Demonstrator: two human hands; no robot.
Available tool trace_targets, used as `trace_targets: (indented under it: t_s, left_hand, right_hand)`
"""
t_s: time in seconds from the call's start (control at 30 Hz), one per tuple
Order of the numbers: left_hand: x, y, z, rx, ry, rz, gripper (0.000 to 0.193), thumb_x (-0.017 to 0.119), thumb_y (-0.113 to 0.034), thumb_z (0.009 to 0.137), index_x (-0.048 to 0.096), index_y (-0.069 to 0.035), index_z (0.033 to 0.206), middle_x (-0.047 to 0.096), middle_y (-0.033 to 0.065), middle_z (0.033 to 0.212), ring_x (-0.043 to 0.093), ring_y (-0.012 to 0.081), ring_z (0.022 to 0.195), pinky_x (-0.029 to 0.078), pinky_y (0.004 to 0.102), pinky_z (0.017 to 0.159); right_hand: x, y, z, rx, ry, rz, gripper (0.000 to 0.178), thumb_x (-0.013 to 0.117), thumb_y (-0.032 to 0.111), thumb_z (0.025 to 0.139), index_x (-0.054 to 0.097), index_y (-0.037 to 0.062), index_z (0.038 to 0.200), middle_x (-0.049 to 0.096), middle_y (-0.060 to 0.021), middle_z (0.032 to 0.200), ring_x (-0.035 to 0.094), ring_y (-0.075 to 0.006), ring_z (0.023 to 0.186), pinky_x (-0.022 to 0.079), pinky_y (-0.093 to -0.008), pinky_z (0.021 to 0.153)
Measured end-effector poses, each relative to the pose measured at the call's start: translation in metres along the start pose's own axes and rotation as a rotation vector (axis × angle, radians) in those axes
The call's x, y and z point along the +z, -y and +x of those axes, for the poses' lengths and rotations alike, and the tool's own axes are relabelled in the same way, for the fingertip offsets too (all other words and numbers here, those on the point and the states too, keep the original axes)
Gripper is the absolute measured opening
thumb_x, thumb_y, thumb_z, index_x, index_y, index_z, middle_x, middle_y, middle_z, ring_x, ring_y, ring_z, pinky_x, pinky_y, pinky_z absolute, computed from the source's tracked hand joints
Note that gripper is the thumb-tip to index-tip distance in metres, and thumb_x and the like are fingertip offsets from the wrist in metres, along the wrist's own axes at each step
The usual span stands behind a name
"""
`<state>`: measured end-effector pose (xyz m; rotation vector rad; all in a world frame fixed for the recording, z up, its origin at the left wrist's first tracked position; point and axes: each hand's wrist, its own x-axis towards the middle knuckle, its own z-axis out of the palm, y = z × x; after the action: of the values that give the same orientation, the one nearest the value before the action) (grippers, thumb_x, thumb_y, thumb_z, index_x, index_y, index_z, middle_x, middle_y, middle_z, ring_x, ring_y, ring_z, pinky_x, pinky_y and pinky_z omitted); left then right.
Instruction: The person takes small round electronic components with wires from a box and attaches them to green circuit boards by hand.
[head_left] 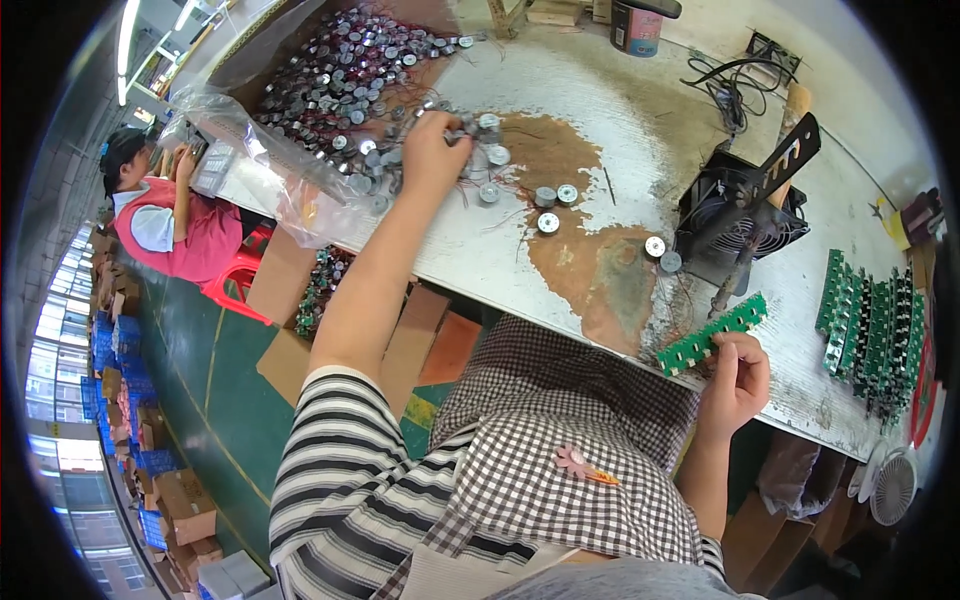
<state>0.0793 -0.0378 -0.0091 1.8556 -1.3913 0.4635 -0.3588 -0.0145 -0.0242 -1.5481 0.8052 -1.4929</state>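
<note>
My left hand reaches into the near edge of a heap of small round silver motors with thin red wires. Its fingers curl around at least one small motor, partly hidden by the hand. Close to the table's front edge, my right hand pinches a green circuit board strip by its lower side, thumb against fingers. The strip is tilted, its right end higher in view. Several loose motors lie between my hands, two of them near the black fan.
A black fan stands behind the board strip, with cables beyond it. Stacked green board strips lie at the far right. A clear plastic bag hangs over the table's left side. A co-worker in pink sits further left.
</note>
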Motion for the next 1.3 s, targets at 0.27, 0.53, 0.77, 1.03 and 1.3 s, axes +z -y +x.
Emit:
trace_targets:
  t_s: [0.27, 0.53, 0.77, 1.03, 1.3]
  left_hand:
    - [-0.006, -0.082, 0.030, -0.691, 0.242, -1.228, 0.028, 0.067, 0.005, 0.075, 0.056, -0.001, 0.101, 0.063, 0.0109, 0.080, 0.061, 0.0164, 0.067, 0.049, 0.0246, 0.055]
    - [-0.035, -0.086, 0.058, -0.505, 0.315, -1.335, 0.028, 0.064, -0.003, 0.082, 0.057, -0.002, 0.109, 0.060, 0.0072, 0.095, 0.063, 0.0160, 0.083, 0.056, 0.0289, 0.064]
    - [-0.049, -0.091, 0.085, -0.404, 0.360, -1.055, 0.031, 0.062, -0.014, 0.087, 0.057, -0.003, 0.116, 0.058, 0.0046, 0.111, 0.057, 0.0164, 0.102, 0.053, 0.0350, 0.077]
    - [-0.023, -0.119, 0.098, 0.061, 0.319, -0.438, 0.019, 0.068, -0.021, 0.080, 0.071, -0.005, 0.091, 0.066, 0.0017, 0.089, 0.058, 0.0143, 0.080, 0.045, 0.0265, 0.072]
    - [0.063, -0.156, 0.079, 0.651, 0.323, 0.340, 0.007, 0.062, -0.013, 0.070, 0.069, -0.012, 0.071, 0.060, 0.0034, 0.083, 0.053, 0.0262, 0.093, 0.047, 0.0406, 0.075]
  right_hand:
    - [0.000, 0.002, -0.001, 0.048, 0.000, -0.022, 0.007, 0.052, -0.001, 0.090, 0.051, -0.0010, 0.083, 0.059, -0.0106, 0.089, 0.049, -0.0087, 0.068, 0.041, -0.0194, 0.060]
    - [0.002, 0.004, -0.001, 0.023, -0.005, -0.025, 0.005, 0.052, -0.002, 0.089, 0.052, -0.0014, 0.084, 0.059, -0.0104, 0.089, 0.048, -0.0072, 0.066, 0.039, -0.0186, 0.057]
    - [0.000, 0.004, -0.002, 0.056, -0.007, -0.023, 0.004, 0.053, -0.002, 0.089, 0.051, -0.0005, 0.086, 0.059, -0.0115, 0.089, 0.050, -0.0100, 0.071, 0.042, -0.0202, 0.061]
    - [-0.002, 0.005, 0.000, 0.033, 0.028, -0.032, 0.003, 0.052, -0.002, 0.089, 0.052, -0.0007, 0.087, 0.059, -0.0113, 0.090, 0.050, -0.0097, 0.070, 0.042, -0.0197, 0.061]
    - [0.003, 0.007, 0.000, 0.059, -0.035, -0.012, 0.006, 0.053, -0.005, 0.088, 0.052, -0.0026, 0.082, 0.059, -0.0117, 0.087, 0.048, -0.0082, 0.066, 0.039, -0.0194, 0.059]
